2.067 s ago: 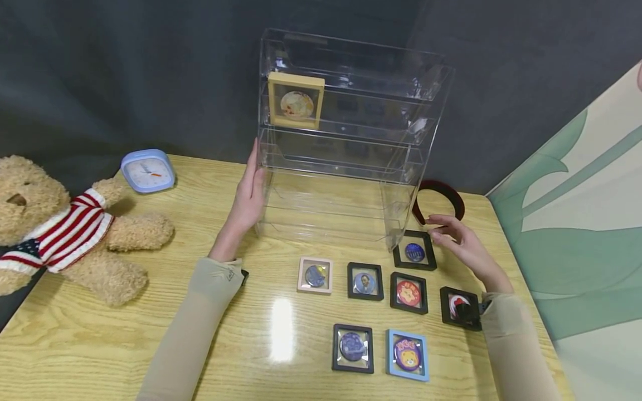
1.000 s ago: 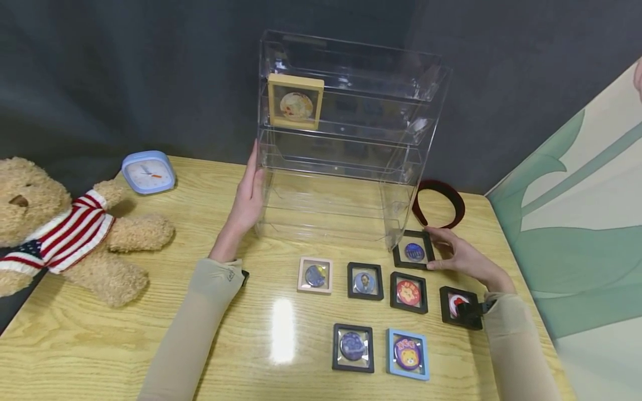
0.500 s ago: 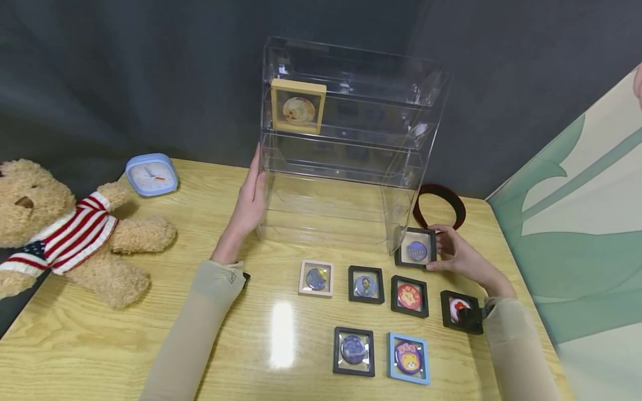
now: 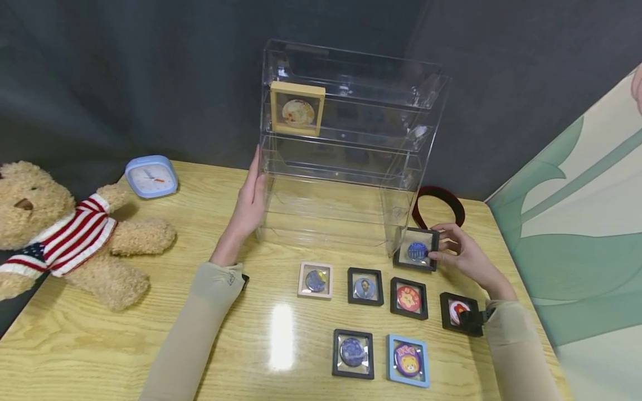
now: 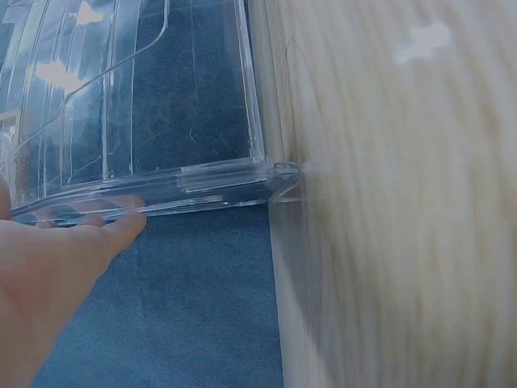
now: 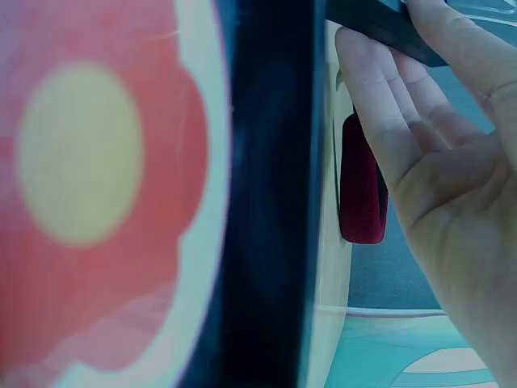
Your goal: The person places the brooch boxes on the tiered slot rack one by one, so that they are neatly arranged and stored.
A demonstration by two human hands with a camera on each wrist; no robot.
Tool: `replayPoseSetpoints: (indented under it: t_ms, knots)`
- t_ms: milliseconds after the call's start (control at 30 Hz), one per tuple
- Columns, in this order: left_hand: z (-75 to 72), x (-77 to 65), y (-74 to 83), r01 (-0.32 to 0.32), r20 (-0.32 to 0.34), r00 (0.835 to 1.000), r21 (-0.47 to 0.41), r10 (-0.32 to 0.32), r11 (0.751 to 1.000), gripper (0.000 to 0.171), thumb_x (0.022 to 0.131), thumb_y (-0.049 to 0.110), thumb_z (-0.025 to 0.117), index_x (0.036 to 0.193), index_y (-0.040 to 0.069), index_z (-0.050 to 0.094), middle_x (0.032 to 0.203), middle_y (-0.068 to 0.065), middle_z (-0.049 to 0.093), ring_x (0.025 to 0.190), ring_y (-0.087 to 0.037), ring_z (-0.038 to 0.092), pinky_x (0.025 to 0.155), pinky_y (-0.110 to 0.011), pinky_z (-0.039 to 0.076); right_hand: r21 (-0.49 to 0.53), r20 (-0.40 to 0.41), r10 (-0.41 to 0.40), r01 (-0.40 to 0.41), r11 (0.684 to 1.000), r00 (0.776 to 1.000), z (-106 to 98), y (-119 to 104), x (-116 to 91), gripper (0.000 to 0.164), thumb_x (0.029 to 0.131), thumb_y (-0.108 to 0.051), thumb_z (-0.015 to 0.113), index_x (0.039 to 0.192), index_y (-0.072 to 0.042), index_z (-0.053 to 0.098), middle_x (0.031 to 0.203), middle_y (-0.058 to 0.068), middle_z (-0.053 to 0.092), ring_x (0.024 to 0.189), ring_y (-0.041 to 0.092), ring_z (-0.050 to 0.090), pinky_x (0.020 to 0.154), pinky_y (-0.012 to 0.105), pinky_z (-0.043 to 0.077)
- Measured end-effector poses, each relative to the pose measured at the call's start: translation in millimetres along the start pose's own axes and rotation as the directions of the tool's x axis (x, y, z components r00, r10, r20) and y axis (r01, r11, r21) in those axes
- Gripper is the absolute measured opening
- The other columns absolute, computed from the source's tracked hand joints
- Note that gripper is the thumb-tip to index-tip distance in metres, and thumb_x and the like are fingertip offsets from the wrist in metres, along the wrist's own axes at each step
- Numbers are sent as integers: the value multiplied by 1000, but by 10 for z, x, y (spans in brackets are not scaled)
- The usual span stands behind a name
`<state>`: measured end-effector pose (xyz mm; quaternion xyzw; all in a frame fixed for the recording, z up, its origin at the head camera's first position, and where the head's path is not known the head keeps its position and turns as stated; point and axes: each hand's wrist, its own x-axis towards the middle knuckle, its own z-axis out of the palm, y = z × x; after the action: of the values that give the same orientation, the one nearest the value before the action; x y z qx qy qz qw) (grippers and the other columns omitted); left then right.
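Note:
A clear acrylic display rack [image 4: 346, 145] stands on the table. My left hand [image 4: 249, 206] rests on its left side with straight fingers; in the left wrist view some fingertips [image 5: 125, 226] show at the clear panel's edge. My right hand [image 4: 463, 257] pinches the right edge of a black display frame [image 4: 399, 260] holding a round blue badge [image 4: 417, 251], thumb on the front and fingers behind. That frame is tilted up at the rack's lower right corner. In the right wrist view, its dark edge [image 6: 388, 28] lies between thumb and fingers. A yellow frame [image 4: 298, 86] leans in the rack's upper left.
Several framed badges lie in front of the rack, including a pink frame [image 4: 315, 296] and a blue frame [image 4: 424, 365]. A black frame with a flower badge [image 4: 457, 312] lies by the right wrist. A dark red headband [image 4: 453, 203], clock [image 4: 151, 176] and teddy bear [image 4: 82, 234] lie around.
My right hand has come down onto the black frame with the blue badge, taken its right edge and tilted it up. The left hand has stayed at the rack's side.

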<state>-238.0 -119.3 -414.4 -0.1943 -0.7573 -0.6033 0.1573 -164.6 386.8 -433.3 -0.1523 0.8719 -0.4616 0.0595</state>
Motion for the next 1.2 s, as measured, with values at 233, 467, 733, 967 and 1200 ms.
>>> replayPoseSetpoints:
  t_ms: [233, 467, 733, 967, 1200]
  knots:
    - [-5, -5, 13, 15, 1, 1000, 7, -15, 1000, 58, 117, 8, 23, 172, 4, 3, 178, -14, 6, 163, -29, 10, 131, -33, 10, 26, -33, -23, 23, 999, 999, 0, -14, -4, 44, 102, 9, 67, 142, 8, 48, 123, 23, 52, 94, 11, 67, 75, 28, 64]
    - [-12, -25, 1, -31, -6, 999, 6, 31, 999, 58, 118, 12, 25, 173, 7, 6, 179, -10, 10, 163, -25, 14, 130, -32, 13, 116, -43, -54, 59, 991, 998, 2, 6, -3, 32, 107, 9, 56, 137, 13, 46, 119, 12, 62, 98, 8, 72, 75, 34, 66]
    - [-4, -15, -16, -55, -8, 998, 2, 55, 998, 58, 118, 11, 25, 172, 4, 6, 179, -11, 10, 163, -25, 14, 131, -31, 13, 124, -122, -89, 104, 987, 989, -34, -54, -24, 26, 108, 7, 56, 133, 12, 49, 116, 4, 65, 95, 9, 74, 75, 35, 66]
    - [3, -16, 3, -24, -13, 1000, -13, 24, 1000, 59, 117, 6, 26, 172, 4, 6, 178, -14, 10, 163, -30, 13, 131, -33, 12, 133, -178, -67, 91, 987, 982, -69, -82, -25, 26, 107, 5, 61, 132, 7, 54, 116, -2, 66, 90, 8, 73, 74, 34, 66]
    - [-1, -15, 0, -25, -10, 1000, 11, 25, 1000, 58, 118, 9, 25, 173, 7, 6, 178, -11, 10, 163, -26, 13, 130, -30, 12, 151, -225, -78, 114, 982, 971, -125, -107, -36, 24, 106, 6, 61, 129, 1, 58, 116, -2, 67, 88, 6, 71, 73, 30, 65]
